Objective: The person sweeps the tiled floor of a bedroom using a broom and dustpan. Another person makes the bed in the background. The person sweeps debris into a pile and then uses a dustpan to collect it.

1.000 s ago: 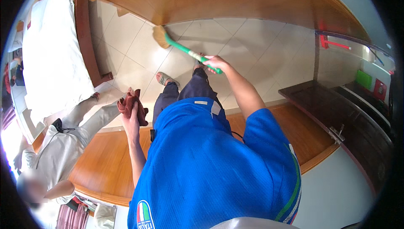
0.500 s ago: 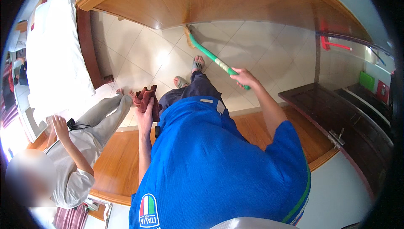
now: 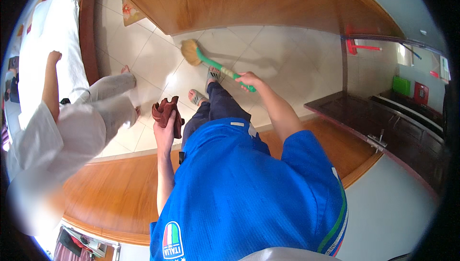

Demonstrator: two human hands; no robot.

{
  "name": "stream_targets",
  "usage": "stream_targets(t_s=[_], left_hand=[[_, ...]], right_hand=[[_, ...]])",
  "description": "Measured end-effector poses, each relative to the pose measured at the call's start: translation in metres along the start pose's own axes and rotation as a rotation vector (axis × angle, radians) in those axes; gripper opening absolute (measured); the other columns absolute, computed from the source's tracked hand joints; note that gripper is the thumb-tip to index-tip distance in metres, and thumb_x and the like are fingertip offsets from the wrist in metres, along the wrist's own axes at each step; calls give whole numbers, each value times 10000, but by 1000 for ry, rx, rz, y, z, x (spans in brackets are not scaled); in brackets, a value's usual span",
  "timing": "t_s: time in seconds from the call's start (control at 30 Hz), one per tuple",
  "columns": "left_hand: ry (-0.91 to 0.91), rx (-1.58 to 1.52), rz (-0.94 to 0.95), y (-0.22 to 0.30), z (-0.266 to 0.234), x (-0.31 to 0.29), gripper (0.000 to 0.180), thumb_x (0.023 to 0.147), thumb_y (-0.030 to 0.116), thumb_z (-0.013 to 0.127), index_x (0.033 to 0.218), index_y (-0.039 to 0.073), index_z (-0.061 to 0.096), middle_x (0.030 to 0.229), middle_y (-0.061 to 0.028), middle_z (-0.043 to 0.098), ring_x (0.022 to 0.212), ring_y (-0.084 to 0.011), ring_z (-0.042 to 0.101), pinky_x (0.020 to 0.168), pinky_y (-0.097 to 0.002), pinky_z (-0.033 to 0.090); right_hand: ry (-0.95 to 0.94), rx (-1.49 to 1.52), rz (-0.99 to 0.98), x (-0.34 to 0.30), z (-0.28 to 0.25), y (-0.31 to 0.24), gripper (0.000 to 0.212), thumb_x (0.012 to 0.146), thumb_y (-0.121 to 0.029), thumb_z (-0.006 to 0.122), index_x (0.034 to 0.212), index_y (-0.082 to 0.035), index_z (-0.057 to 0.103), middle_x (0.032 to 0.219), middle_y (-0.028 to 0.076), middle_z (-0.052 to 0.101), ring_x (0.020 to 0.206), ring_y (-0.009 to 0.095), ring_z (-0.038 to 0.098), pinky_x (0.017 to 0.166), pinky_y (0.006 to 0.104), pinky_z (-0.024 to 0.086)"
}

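Note:
My right hand [image 3: 250, 79] is closed round the green handle of a broom [image 3: 216, 63]. The broom slants away to the left, and its tan bristle head [image 3: 191, 52] is over the tiled floor beyond my sandalled feet. Folded brown cloth [image 3: 165, 113] is bunched in my left hand [image 3: 165, 129], held up beside my left hip. The fingers of that hand are partly hidden behind the cloth.
To the left stands another person [image 3: 72, 127] in light clothes, close to a white-covered bed [image 3: 62, 31]. A wooden cabinet [image 3: 268, 2] lines the far side. A dark door [image 3: 354, 122] stands ajar at right; a floral mat [image 3: 132, 11] lies far left.
The broom and my right hand have moved left, and the bristle head now shows broadside. The other person has shifted left and lowered an arm. My left hand still holds the cloth.

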State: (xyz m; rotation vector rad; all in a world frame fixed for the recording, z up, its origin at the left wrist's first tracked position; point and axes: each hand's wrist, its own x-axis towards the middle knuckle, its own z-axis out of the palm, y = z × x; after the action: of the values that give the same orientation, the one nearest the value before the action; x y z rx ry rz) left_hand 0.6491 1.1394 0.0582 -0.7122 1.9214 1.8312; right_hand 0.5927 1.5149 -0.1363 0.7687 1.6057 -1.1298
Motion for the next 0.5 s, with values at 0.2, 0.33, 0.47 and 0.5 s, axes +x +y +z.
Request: stream_targets(t_s=[0.2, 0.33, 0.47, 0.5], left_hand=[[21, -9, 4, -40, -31, 20, 453, 928, 170, 642, 1333, 1, 531, 962, -76, 657, 817, -146, 663, 698, -284, 541], [36, 6, 98, -45, -22, 10, 370, 925, 177, 650, 1241, -13, 607, 958, -68, 677, 828, -139, 658, 717, -291, 547], [-68, -38, 71, -14, -8, 4, 359, 936, 168, 636, 1236, -28, 605, 1140, -94, 650, 939, -151, 648, 745, -302, 548], [-65, -63, 136, -14, -2, 2, 361, 937, 168, 635, 1238, -30, 604, 1176, -98, 636, 981, -158, 639, 787, -309, 542]], right_hand=[[56, -191, -99, -18, -4, 0, 543, 915, -255, 623, 1436, -270, 469, 593, 50, 567, 458, 149, 557, 431, 344, 482], [136, -403, -173, -101, -2, 2, 595, 913, -256, 624, 1469, -303, 418, 572, 45, 559, 450, 144, 553, 430, 325, 476], [63, -231, -152, -131, -8, 24, 604, 901, -250, 644, 1465, -288, 430, 605, 33, 545, 480, 137, 537, 446, 307, 474], [49, -182, -143, -136, -13, 33, 605, 896, -248, 651, 1462, -280, 438, 613, 30, 540, 489, 135, 532, 449, 304, 473]])
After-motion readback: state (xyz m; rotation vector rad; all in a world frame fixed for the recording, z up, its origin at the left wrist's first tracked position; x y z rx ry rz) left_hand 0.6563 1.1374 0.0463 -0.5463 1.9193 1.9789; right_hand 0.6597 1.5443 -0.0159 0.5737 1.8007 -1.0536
